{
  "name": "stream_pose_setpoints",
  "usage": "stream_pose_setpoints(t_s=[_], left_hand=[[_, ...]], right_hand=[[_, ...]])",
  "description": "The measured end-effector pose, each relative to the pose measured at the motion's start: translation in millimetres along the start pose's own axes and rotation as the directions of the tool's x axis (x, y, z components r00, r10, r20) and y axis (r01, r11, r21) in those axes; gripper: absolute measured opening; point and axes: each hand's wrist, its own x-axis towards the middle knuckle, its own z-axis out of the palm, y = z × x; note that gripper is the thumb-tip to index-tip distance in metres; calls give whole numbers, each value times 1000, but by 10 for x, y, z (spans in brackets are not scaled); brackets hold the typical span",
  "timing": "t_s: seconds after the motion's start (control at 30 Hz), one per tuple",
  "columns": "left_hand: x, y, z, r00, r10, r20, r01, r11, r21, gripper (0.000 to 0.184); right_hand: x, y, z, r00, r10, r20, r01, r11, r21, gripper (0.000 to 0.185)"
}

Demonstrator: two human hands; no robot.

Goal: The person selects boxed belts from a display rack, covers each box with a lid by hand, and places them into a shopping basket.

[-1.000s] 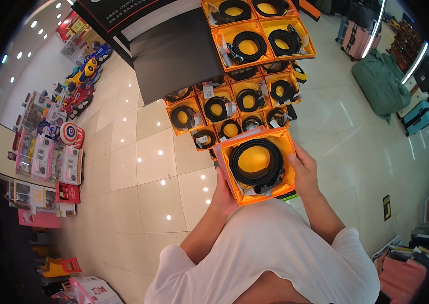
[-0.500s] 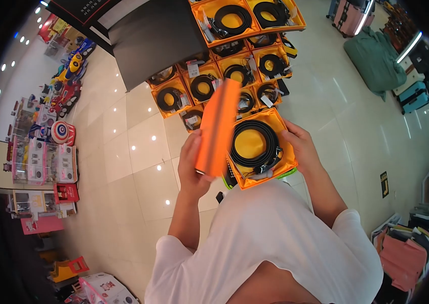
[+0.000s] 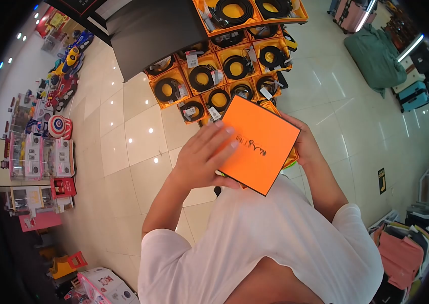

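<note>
**Two hands hold an orange lid and the box under it**

The left hand (image 3: 205, 154) has its fingers spread on top of the orange lid (image 3: 262, 144) and its thumb at the near edge, so it grips the lid by this side. The right hand (image 3: 304, 140) is closed on the side of the box (image 3: 291, 159); some of its fingers are hidden. The lid carries black writing and a dark border, and one corner points toward the white shirt (image 3: 275, 238) of the person. It covers most of the box, but a yellow-orange part shows past the right side of the lid. I cannot tell if the lid touches the box all around.

Just beyond the lid are rows of yellow-lined boxes (image 3: 201, 79) with rolled black belts (image 3: 192, 77), some with white tags (image 3: 192, 60). Beyond the lid and to its left is a dark panel (image 3: 156, 38). Well to the left of the lid are toy vehicles (image 3: 63, 93). Well to its right are a green bag (image 3: 374, 58) and a turquoise suitcase (image 3: 414, 96).
</note>
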Motion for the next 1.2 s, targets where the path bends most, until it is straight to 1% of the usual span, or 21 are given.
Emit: stream_pose_setpoints(t_s=[0.03,0.07,0.13,0.17,0.2,0.23,0.27,0.3,0.37,0.4,0.43,0.5,0.53,0.6,0.73,0.8,0.9,0.93,1.0,1.13,1.2], left_hand=[[-42,-39,53,994,-26,-105,22,999,-46,93],[-93,-59,130,994,-25,-104,21,999,-46,93],[-169,-104,334,874,-261,-410,106,926,-362,97],[-214,-101,422,877,-257,-406,101,925,-366,97],[-273,-70,506,807,-465,-364,199,794,-574,95],[-267,-15,547,709,-650,-274,268,608,-747,95],[-217,54,570,661,-703,-261,231,522,-821,91],[-205,98,593,658,-705,-264,230,522,-821,91],[-187,169,617,495,-867,-53,224,187,-957,91],[-161,219,612,473,-880,34,190,64,-980,88],[-155,225,625,471,-882,30,187,66,-980,88],[-165,237,638,450,-882,142,120,-98,-988,86],[-177,222,635,447,-884,137,116,-94,-989,86],[-204,166,611,472,-853,224,87,-207,-974,79],[-137,115,465,469,-836,285,64,-290,-955,72],[-96,87,432,538,-780,321,110,-313,-943,68],[-127,76,481,526,-772,356,97,-361,-927,60],[-111,106,484,525,-772,359,100,-362,-927,60],[-59,200,496,461,-834,303,75,-303,-950,53],[-37,241,561,431,-860,272,45,-280,-959,48],[-35,243,575,446,-843,302,141,-267,-953,45]], right_hand=[[23,62,-77,1000,3,13,-3,1000,21,40],[34,87,-105,1000,4,25,-5,999,43,37],[21,58,-73,1000,-9,17,9,1000,30,35],[0,40,-51,1000,-15,11,15,1000,13,32],[-17,31,-42,1000,-15,4,15,1000,15,32],[-25,19,-34,1000,-20,-2,20,1000,16,33],[-26,12,-26,1000,-23,-5,23,1000,16,33],[-23,12,-17,1000,-21,-2,21,1000,12,33],[-10,9,3,998,-26,-53,26,1000,7,33],[-5,14,7,998,-25,-49,25,1000,4,33],[5,19,6,998,-26,-61,26,1000,8,33],[21,38,-12,997,-22,-68,23,1000,8,33],[34,44,-37,998,-6,-58,4,1000,-22,34],[32,48,-21,999,13,-44,-15,998,-56,35],[-32,32,140,999,5,-39,-7,1000,-30,44],[-46,42,133,999,27,-37,-28,999,-41,48],[-57,107,84,1000,1,28,-1,1000,11,49],[-66,124,76,1000,5,25,-6,1000,14,49],[-101,148,72,1000,10,16,-11,1000,19,48],[-142,200,51,999,33,19,-35,994,103,45],[-161,205,60,998,44,33,-48,988,146,44]])
